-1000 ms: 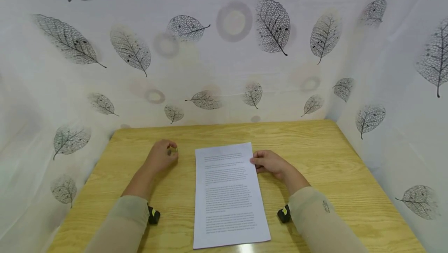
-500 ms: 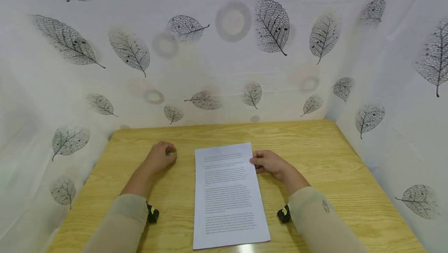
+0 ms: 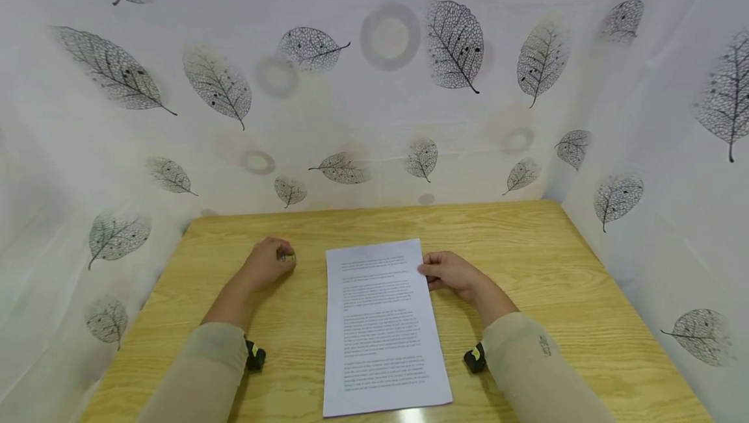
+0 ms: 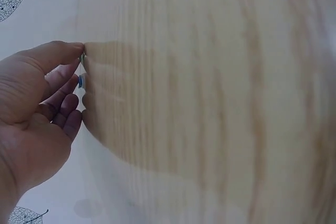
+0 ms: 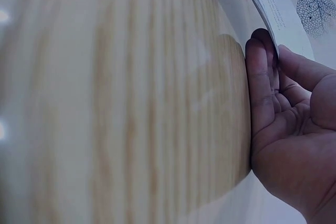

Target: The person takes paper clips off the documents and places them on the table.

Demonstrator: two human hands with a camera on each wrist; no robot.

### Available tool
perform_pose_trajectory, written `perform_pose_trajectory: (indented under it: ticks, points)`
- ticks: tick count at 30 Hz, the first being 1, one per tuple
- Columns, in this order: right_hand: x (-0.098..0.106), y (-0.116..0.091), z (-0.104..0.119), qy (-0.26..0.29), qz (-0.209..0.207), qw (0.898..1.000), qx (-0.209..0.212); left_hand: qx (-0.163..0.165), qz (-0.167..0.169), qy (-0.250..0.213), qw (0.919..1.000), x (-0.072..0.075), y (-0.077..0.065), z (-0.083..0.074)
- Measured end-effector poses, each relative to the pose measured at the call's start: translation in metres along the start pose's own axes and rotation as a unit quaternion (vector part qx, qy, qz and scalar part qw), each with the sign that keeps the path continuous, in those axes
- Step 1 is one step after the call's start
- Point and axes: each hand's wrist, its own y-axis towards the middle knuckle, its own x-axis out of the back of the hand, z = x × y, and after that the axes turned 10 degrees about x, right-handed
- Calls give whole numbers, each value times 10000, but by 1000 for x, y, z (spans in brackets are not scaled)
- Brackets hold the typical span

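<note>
A stack of printed white paper [image 3: 380, 332] lies lengthwise in the middle of the wooden table. My right hand [image 3: 456, 273] pinches the right edge of the stack near its far corner. In the right wrist view, the thumb [image 5: 304, 69] lies on the paper's face and the other fingers are under it, lifting the edge slightly. Left of the paper, my left hand [image 3: 269, 264] is low at the table with thumb and fingers curled together. At its fingertips is a small thin green piece [image 4: 82, 56], and a small blue piece [image 4: 80, 81] sits by the lower fingers.
The wooden table [image 3: 515, 234] reaches back to a white curtain [image 3: 374, 104] printed with leaves, which also hangs along both sides. A black wrist device [image 3: 255, 357] is on the left sleeve, and a similar black device [image 3: 475, 357] is on the right.
The left thumb and fingers have drawn closer together around the small green piece, and the left hand has shifted slightly toward me. The right hand and the paper stay as they were.
</note>
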Motion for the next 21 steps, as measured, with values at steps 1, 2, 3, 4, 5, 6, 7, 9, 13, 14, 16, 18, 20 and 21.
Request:
perform_pose_trajectory:
  ticks: [1, 2, 3, 4, 5, 6, 7, 9, 13, 14, 16, 18, 20, 21]
  points:
    - [0, 0, 0, 6, 2, 10000, 5, 4, 6, 0, 10000, 0, -1, 0]
    - [0, 0, 0, 10, 0, 10000, 8, 6, 13, -3, 10000, 1, -1, -1]
    - [0, 0, 0, 9, -4, 10000, 10, 1, 18, -1, 10000, 1, -1, -1]
    - [-1, -1, 1, 11, -11, 10000, 7, -23, 25, 2, 10000, 1, -1, 0]
    - [-1, -1, 1, 11, -19, 10000, 1, -21, 33, -9, 10000, 1, -1, 0]
    - [-1, -1, 2, 14, -26, 10000, -5, -45, 40, -9, 10000, 1, -1, 0]
    - [-1, -1, 3, 7, -30, 10000, -4, -50, 54, -30, 10000, 1, -1, 1]
    - [-2, -2, 4, 4, -50, 10000, -16, -103, 41, -12, 9999, 1, -1, 2]
    - [-4, 1, 8, -11, -56, 10000, 81, -127, -115, -47, 9998, 4, -1, 5]
    - [-4, 2, 8, -15, -61, 9999, 113, -152, -183, -54, 9997, 4, -1, 6]
    - [-4, 2, 7, -45, -53, 9999, 103, -90, -179, -179, 9996, 3, -4, 6]
    - [-5, 1, 5, -106, -44, 9999, 77, -43, -164, -255, 9995, 1, -8, 6]
    - [-5, 0, 3, -143, -62, 9999, 47, 21, -157, -329, 9993, -1, -12, 6]
    - [-5, -1, 3, -173, -66, 9998, 52, 68, -153, -348, 9993, -1, -15, 5]
